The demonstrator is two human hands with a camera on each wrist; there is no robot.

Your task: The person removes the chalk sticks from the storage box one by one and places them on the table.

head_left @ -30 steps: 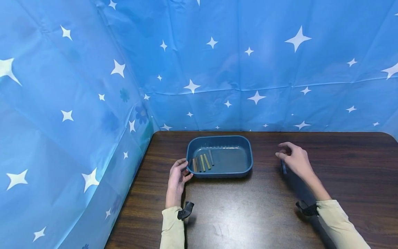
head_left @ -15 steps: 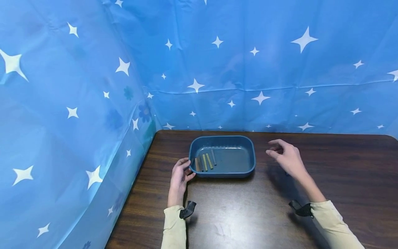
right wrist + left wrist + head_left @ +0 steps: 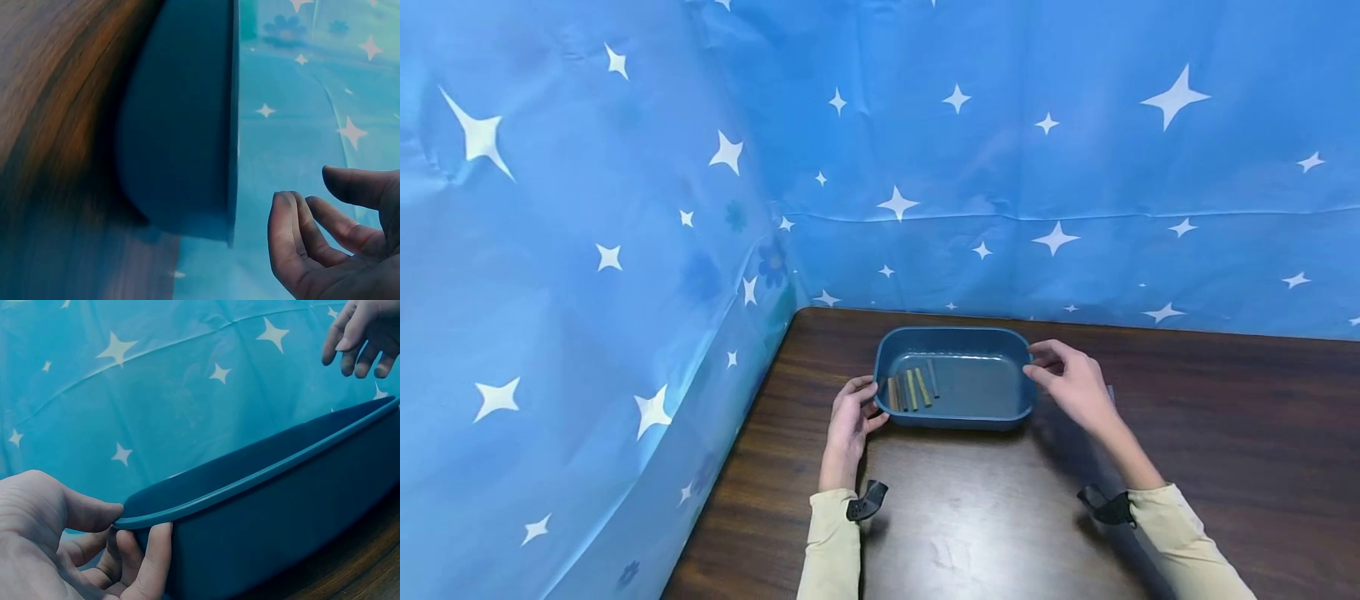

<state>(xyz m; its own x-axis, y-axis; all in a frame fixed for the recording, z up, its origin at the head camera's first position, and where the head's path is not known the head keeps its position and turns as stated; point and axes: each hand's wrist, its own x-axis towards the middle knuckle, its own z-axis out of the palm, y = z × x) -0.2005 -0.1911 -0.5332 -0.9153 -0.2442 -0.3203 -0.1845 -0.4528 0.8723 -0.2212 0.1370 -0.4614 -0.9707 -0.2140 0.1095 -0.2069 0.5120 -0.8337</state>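
Observation:
A blue rectangular tub (image 3: 957, 421) stands on the table with several thin coloured sticks (image 3: 912, 390) lying side by side in its left half: brownish, dark, yellow and grey-blue ones. My left hand (image 3: 848, 421) pinches the tub's left front corner; in the left wrist view the thumb lies over the rim and fingertips press the outer wall. At the tub's right end, my right hand (image 3: 1072, 387) reaches toward the rim, thumb and fingers apart. Nothing is between them in the right wrist view, where the hand (image 3: 337, 237) shows beside the rim.
A small blue piece (image 3: 1110, 393) lies on the dark wood table (image 3: 1225, 433), partly hidden behind the right hand. Star-printed blue sheeting (image 3: 970, 167) hangs along the table's back and left sides. Black wrist mounts (image 3: 867, 502) sit on both forearms.
My right hand has moved left, away from the small blue piece, to the tub's right rim. The left hand keeps its hold on the tub. The head view has turned slightly left.

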